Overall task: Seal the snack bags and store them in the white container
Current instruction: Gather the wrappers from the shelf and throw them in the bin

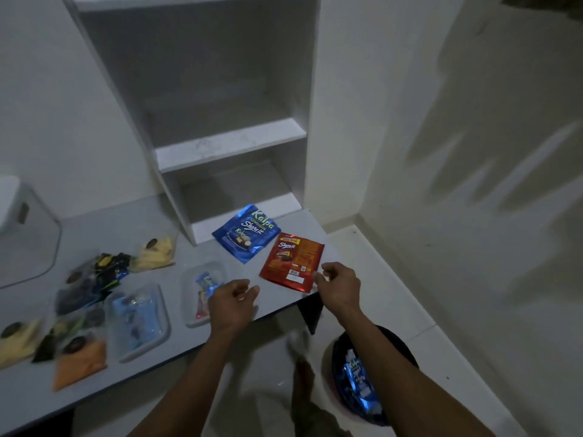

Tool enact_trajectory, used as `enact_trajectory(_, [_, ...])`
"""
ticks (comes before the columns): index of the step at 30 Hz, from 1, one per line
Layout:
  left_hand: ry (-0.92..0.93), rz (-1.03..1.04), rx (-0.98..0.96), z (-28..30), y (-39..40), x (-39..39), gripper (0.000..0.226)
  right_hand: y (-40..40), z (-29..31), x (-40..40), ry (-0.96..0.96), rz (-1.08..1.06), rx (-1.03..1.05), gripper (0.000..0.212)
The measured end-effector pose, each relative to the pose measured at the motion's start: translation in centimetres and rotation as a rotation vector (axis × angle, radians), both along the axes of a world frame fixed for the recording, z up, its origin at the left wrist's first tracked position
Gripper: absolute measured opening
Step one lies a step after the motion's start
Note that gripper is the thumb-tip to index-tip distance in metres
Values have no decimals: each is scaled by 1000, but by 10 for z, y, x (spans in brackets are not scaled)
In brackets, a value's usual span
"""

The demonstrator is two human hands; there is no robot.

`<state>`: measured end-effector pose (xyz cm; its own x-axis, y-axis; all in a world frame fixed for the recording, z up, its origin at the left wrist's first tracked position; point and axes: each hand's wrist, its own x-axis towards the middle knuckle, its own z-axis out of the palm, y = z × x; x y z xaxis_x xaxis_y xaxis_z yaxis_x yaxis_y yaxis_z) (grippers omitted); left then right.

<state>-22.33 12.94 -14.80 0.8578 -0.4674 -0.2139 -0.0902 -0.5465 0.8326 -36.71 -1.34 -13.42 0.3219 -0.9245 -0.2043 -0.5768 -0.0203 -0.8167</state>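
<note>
Two hands, left [232, 302] and right [339, 287], loosely curled fingers holding nothing, poised beside red pouch [291, 266] on worktop [189, 351], likely to seal it.

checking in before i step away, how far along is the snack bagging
Several filled clear bags lie on the table, seals unreadable. Both hands, left and right, hover empty near the red pouch; the blue pouch waits. The white container appears unloaded.
</note>
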Motion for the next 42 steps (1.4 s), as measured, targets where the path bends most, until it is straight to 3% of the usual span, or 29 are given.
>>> enact_trajectory(9, [-111,18,113,-14,-87,86,31,-98,-40,100,309,162,-82,52])
enact_trajectory(13, [-123,17,233,-26,-124,133,23,-134,-67,132,454,334,-85,59])
enact_trajectory(16, [-109,50,291,-48,-150,169,33,-153,-92,149,486,406,-159,52])
enact_trajectory(21, [-190,34,399,-71,-187,205,19,-169,-121,163,566,487,-202,69])
enact_trajectory(25, [-268,-3,549,-93,-197,227,42,-175,-134,170,650,541,-230,70])
enact_trajectory(30, [-292,-10,666,-116,-197,239,27,-176,-144,177,588,478,-226,58])
enact_trajectory(37, [-325,18,633,-121,-197,245,18,-174,-151,181,591,473,-234,37])
enact_trajectory(42, [-371,-45,695,-117,-194,243,25,-169,-148,180,562,436,-245,20])
